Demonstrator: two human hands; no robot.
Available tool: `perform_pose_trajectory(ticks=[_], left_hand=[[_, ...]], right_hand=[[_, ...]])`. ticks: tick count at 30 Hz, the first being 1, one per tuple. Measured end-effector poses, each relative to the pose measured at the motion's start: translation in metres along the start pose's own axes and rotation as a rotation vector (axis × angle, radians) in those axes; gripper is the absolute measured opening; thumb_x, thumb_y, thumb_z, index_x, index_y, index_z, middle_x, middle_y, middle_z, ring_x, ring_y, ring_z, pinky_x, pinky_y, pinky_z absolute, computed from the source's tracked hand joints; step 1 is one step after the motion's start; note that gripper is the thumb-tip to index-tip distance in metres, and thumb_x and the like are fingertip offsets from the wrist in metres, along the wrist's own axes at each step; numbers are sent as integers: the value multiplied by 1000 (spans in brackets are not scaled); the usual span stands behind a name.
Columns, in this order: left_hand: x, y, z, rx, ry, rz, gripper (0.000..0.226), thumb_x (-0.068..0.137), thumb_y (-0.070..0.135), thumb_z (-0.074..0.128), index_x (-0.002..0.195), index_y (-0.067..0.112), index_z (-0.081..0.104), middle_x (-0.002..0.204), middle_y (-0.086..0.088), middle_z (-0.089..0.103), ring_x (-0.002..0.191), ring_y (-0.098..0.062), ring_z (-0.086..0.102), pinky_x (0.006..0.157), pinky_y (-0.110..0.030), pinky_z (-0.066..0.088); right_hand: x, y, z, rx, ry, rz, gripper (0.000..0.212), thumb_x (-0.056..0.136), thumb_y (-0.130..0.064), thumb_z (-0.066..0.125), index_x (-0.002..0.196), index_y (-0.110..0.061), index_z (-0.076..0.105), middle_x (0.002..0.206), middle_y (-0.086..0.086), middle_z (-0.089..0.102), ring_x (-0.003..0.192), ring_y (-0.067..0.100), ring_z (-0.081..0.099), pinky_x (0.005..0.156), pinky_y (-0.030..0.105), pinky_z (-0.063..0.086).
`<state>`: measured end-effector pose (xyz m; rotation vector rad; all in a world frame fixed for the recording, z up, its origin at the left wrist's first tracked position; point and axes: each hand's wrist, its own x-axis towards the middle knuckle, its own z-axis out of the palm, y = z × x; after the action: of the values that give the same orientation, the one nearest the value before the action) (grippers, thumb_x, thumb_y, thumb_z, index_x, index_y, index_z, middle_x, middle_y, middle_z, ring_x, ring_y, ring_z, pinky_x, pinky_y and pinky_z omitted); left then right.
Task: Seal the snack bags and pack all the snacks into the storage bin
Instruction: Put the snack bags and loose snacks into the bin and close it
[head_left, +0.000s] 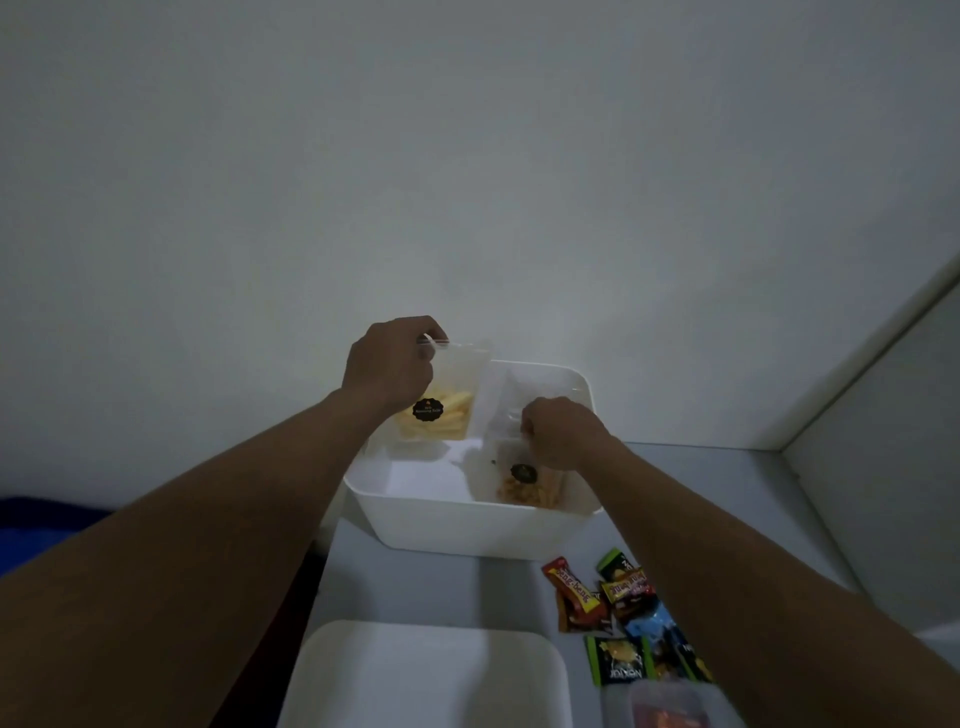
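- Snack bag of pale sticks (441, 410) hangs from the left hand (389, 364), which pinches its top strip. The bag's body drops below that hand, over the far left part of the storage bin (441, 506).
- A second snack bag of orange pieces (527, 486) sits just under the right hand (561, 431), low inside the bin at its near right corner. That hand's curled fingers grip the bag's upper edge.
- Whether either zip strip is pressed closed I cannot tell.
- Both bags look like thin clear film, light and floppy, and probably slick. The contents seem brittle, so squeezing the filled lower half risks crushing them. The stiffer top strip is likely the best place to take hold, and also where sealing pressure belongs.
- The bin is open-topped, between and below both hands, with bare floor showing under the left hand.
- Wrapped snacks (613, 613) lie loose on the table (467, 587) beneath the right forearm, not yet packed.
- A white lid (426, 675) lies nearer the body, between the forearms. A clear tub (670, 706) with red contents sits beside it, under the right forearm.
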<state>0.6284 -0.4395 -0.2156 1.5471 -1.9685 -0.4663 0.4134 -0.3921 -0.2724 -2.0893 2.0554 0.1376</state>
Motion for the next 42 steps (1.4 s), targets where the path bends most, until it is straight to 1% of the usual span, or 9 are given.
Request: perform_pose_trajectory(ticks=[7,12,16,18,23,27,33,37,42], left_hand=[[-2,-8,11,-83,-80,-14,27,91,9,55,98,30,71,99,6,69,91,-13,62,76,-26,46],[12,16,7,-115,-189,3,28,87,12,54,95,30,73,95,4,69,87,-13,63,66,-18,46],[17,39,19,-157,-304,10,24,87,10,57,92,28,73,86,0,72,65,-9,58,57,-22,44],[15,45,35,-163,-347,-1,24,87,9,57,92,27,73,82,1,70,61,-8,56,55,-21,42],[9,46,81,-165,-484,-33,18,88,11,62,98,21,75,88,2,67,76,-11,61,58,-19,42],[3,44,120,-131,-473,-11,11,91,15,65,96,19,74,95,0,67,82,-14,61,64,-19,43],[-2,38,152,-33,-338,21,10,91,12,66,94,15,75,100,-5,69,84,-17,60,73,-24,44],[-3,33,153,43,-300,26,8,84,17,70,85,24,74,89,1,72,84,-19,65,76,-33,55],[-7,30,153,124,-262,106,14,83,14,68,83,27,72,80,6,71,77,-18,65,68,-32,54]], right_hand=[[13,9,23,-219,119,-32,33,75,-40,77,102,-21,72,93,2,70,88,22,66,78,35,54],[3,30,3,-91,320,36,39,94,-31,53,128,-11,54,124,13,57,117,32,49,92,43,44],[-3,52,-1,161,174,131,52,92,-14,49,143,-8,38,132,16,50,120,35,49,97,44,46],[-4,58,-2,244,103,125,51,89,-7,47,140,-4,41,131,18,52,120,35,52,96,39,46],[-8,71,-2,292,81,123,50,92,-3,43,141,-3,42,132,20,55,118,37,54,93,36,44],[-2,84,7,311,83,94,44,92,-6,41,135,-7,49,116,20,62,100,37,61,78,35,48],[-3,91,7,380,110,58,37,99,-11,36,131,-13,54,109,16,66,96,36,63,85,44,53],[-5,87,7,323,57,73,53,101,-11,34,153,-5,26,131,22,56,117,39,54,94,40,44],[-4,79,15,341,10,101,69,97,-8,39,157,-6,5,128,20,57,113,34,54,84,32,40]])
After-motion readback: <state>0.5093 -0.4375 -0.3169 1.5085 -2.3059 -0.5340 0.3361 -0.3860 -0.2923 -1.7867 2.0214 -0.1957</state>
